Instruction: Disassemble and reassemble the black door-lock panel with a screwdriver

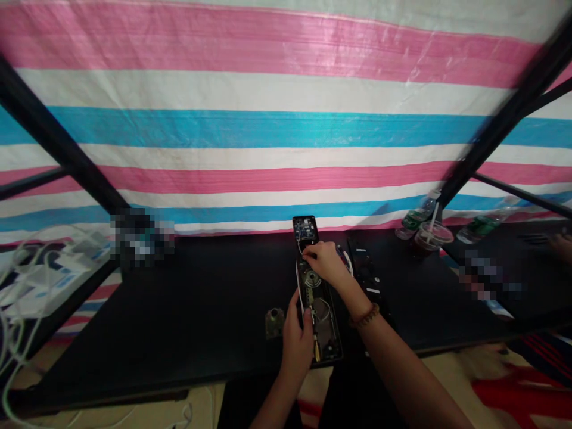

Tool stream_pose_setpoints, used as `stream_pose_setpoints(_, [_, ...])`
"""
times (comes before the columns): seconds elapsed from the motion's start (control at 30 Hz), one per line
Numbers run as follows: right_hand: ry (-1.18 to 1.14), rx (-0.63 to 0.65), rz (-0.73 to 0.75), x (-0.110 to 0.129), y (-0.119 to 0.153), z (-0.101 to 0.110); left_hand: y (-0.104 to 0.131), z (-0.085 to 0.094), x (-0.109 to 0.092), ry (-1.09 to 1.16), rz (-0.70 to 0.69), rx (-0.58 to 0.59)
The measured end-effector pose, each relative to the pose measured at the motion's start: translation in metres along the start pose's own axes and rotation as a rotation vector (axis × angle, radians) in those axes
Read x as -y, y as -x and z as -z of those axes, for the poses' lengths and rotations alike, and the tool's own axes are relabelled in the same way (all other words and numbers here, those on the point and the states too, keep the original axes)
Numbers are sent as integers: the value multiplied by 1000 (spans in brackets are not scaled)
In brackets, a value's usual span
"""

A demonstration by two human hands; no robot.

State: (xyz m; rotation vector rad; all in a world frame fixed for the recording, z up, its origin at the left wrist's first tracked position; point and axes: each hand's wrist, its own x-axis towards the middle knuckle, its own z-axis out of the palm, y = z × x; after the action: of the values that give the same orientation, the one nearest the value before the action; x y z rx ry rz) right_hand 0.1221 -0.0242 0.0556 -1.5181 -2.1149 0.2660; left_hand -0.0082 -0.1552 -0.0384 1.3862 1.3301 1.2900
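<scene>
One long, narrow, uncovered black casing [328,325] lay on the flat black tabletop [201,298], near the middle and reaching close to the near edge. Its long axis ran away from the person, with the far end leaning slightly left. That far end, carrying a small dark-blue circuit board [304,227], pointed towards the pink, white and blue striped plastic sheet [268,179]; the near end faced the person's lap.

The left hand [298,339] was curled round the casing's left long side, its thumb over the rim and its fingers outside. The right hand [328,262] hung over the upper part, thumb and fingertips drawn narrowly together beside a thin white wire [300,245]; whether the wire was between them, I could not tell.

The casing looked stiff and fairly light for its length, probably smooth enough to slide on the tabletop if pushed. Its walls seemed the sound place to grip, ideally both long sides, clear of the inside. The circuit board and the round, grey ringed disc [312,277] looked easily harmed by pressure, while the wire seemed soft, bendable and liable to come loose if tugged.
</scene>
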Motion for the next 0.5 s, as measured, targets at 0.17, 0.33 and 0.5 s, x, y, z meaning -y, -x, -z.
stream_pose_setpoints(0.17, [22, -91, 16, 2, 10, -20, 1, -2, 2, 16, -1, -4])
stream_pose_setpoints(0.33, [-6, -225, -30, -3, 18, -36, 3, -3, 1, 27, 16, 2])
stream_pose_setpoints(0.5, [-56, -228, -26, -7, 17, -38, 4, -2, -2, 33, 25, -7])
